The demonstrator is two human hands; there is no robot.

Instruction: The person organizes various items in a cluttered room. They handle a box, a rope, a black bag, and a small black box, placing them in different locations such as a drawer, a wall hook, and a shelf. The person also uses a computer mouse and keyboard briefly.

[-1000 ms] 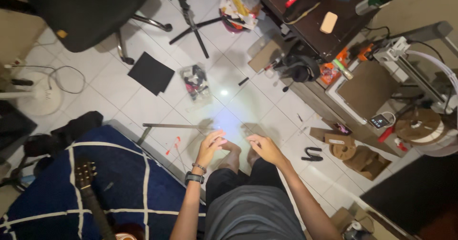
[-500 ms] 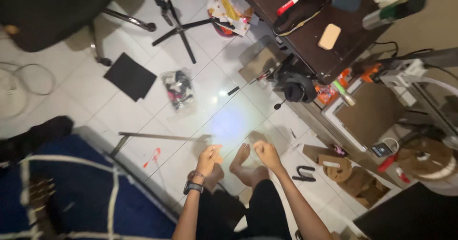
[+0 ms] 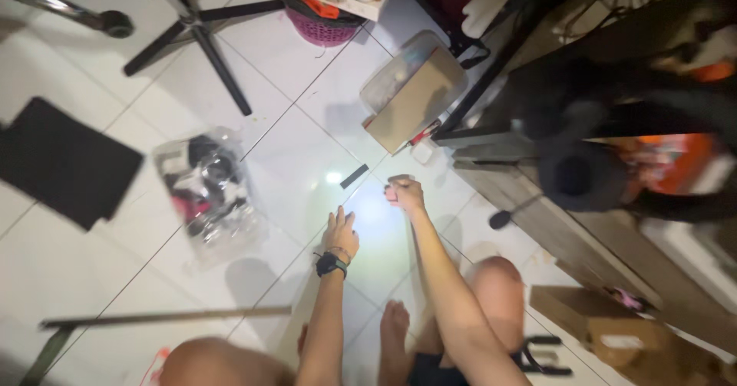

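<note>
The small black strip [image 3: 355, 176] lay on the white floor [image 3: 292, 156], near my two hands. My right hand [image 3: 404, 193] was closed in a tight fist. My left hand [image 3: 341, 232] was open and flat, fingers spread a little, holding nothing.

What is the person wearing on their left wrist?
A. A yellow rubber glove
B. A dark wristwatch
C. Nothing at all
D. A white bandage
B: a dark wristwatch is strapped round the wrist just below the left hand, which reaches out over the white tiled floor with fingers extended.
</note>
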